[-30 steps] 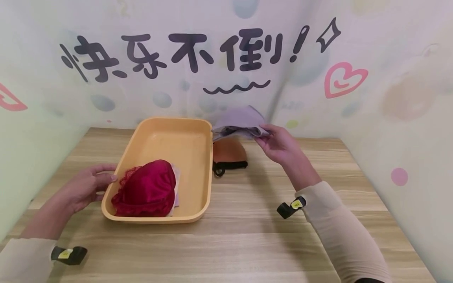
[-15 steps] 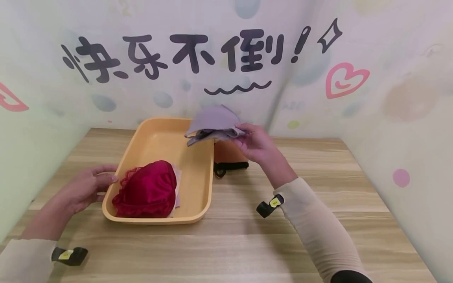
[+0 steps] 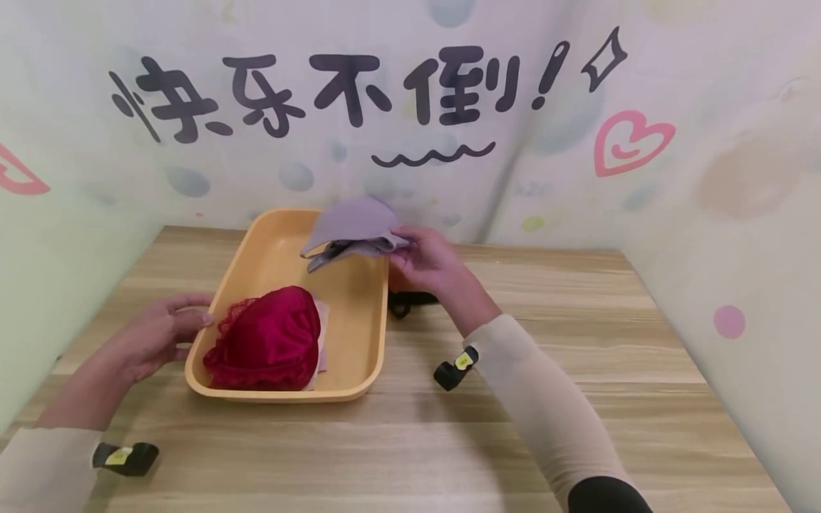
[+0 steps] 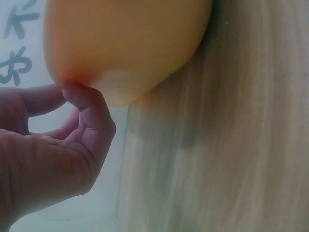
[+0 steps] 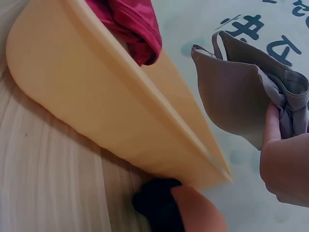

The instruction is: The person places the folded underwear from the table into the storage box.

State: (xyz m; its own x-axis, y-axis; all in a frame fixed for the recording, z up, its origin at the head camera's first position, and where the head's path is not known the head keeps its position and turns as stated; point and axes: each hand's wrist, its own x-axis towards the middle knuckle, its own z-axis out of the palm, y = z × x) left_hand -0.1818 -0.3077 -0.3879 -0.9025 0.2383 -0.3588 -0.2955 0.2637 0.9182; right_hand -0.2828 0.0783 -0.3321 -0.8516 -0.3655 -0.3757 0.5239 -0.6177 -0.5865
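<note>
In the head view, my right hand (image 3: 430, 263) pinches a folded lavender bra (image 3: 355, 221) by one end, above the far right part of a yellow tray (image 3: 383, 320). The right wrist view shows the same bra (image 5: 231, 92) looking greyer, its straps and cup edges hanging free of the tray. My left hand (image 3: 160, 328) grips the tray's left rim, thumb at the edge and fingers curled; the left wrist view shows its fingertips against the tray wall (image 4: 130, 38). A shiny red bra with lace (image 3: 269, 342) lies at the tray's near left.
Pale cloth (image 3: 322, 313) peeks out from under the red bra. Right of the tray, on the wood-grain table (image 3: 545, 306), lies an orange-brown piece with black trim (image 3: 413, 298), partly hidden by my right hand. A printed backdrop (image 3: 449, 185) stands behind.
My right hand has carried the lavender bra leftward, from beyond the tray's right edge to over its far part. My left hand and the tray stay in place.
</note>
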